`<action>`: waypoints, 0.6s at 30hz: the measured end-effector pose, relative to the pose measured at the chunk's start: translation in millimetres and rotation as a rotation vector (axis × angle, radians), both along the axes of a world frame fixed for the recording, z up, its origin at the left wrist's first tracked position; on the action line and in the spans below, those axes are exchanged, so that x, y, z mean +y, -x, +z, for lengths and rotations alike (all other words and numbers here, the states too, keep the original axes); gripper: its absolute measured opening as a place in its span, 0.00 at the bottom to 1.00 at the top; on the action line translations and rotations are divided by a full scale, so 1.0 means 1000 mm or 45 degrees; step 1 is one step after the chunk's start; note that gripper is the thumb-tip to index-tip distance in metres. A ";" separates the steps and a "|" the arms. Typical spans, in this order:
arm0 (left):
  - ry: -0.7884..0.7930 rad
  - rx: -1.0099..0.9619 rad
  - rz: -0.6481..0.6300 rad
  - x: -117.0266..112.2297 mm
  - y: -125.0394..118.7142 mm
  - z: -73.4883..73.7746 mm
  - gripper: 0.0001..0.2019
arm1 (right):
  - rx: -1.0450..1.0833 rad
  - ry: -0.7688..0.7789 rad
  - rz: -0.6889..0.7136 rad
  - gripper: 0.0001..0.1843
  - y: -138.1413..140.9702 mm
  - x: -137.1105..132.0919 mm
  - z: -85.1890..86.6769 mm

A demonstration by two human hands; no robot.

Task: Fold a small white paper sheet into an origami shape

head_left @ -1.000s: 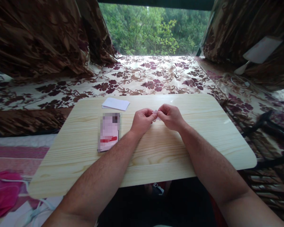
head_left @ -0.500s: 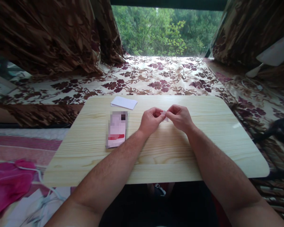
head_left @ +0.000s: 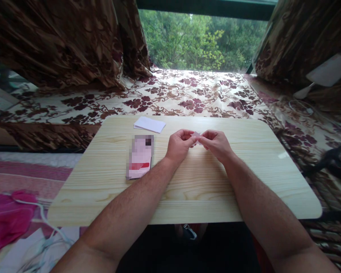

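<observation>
Between my two hands is a small piece of white paper (head_left: 196, 135), apparently folded, though my fingers cover much of it. My left hand (head_left: 179, 145) pinches its left side with thumb and fingers. From the right, my right hand (head_left: 216, 144) grips the other side, its fingertips close to those of the left. Both hands are held over the pale wooden table (head_left: 204, 182). Left of my left hand lies a phone-shaped object (head_left: 140, 155), blurred out by pixels, with a red band. Behind it rests a small stack of white paper (head_left: 149, 124).
A flowered cloth (head_left: 187, 91) covers the ledge beyond the table, below a window. Brown curtains (head_left: 82, 45) hang at both sides. At right are a white lamp (head_left: 329, 70) and its cable. Pink cloth (head_left: 8, 220) and white cords (head_left: 42, 216) lie at lower left.
My fingertips have shifted slightly on the paper, and my right hand has come a little lower and closer to the left. The view has tilted slightly.
</observation>
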State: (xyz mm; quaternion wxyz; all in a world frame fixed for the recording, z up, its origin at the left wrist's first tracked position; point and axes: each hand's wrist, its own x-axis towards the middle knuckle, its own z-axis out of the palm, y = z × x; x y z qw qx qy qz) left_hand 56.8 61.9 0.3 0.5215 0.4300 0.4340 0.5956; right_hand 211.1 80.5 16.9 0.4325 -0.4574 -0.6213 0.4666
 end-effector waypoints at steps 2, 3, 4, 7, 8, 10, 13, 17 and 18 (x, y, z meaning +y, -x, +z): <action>-0.005 0.025 0.017 -0.001 0.000 0.000 0.17 | -0.033 -0.009 -0.017 0.13 0.000 0.000 -0.001; -0.008 0.037 0.015 -0.001 0.001 0.001 0.17 | -0.039 -0.011 -0.026 0.12 0.000 0.000 0.000; -0.014 0.045 0.007 -0.002 0.001 0.002 0.17 | -0.033 -0.009 -0.034 0.11 0.000 0.000 0.000; -0.062 0.049 -0.042 -0.004 0.001 0.005 0.23 | 0.026 0.016 -0.061 0.09 0.000 0.000 0.002; -0.080 0.057 -0.060 -0.005 0.001 0.005 0.25 | 0.044 0.026 -0.068 0.08 0.000 0.000 0.002; -0.103 0.090 -0.073 -0.006 0.000 0.006 0.25 | 0.067 0.041 -0.071 0.07 0.000 0.000 0.003; -0.103 0.126 -0.057 -0.006 0.000 0.005 0.22 | 0.074 0.050 -0.027 0.07 0.000 0.000 0.003; -0.079 0.113 -0.008 -0.005 0.000 0.006 0.19 | 0.004 0.016 0.035 0.10 0.000 -0.001 0.002; -0.076 0.100 0.001 -0.005 0.000 0.006 0.19 | -0.029 -0.002 0.042 0.11 0.000 -0.001 0.002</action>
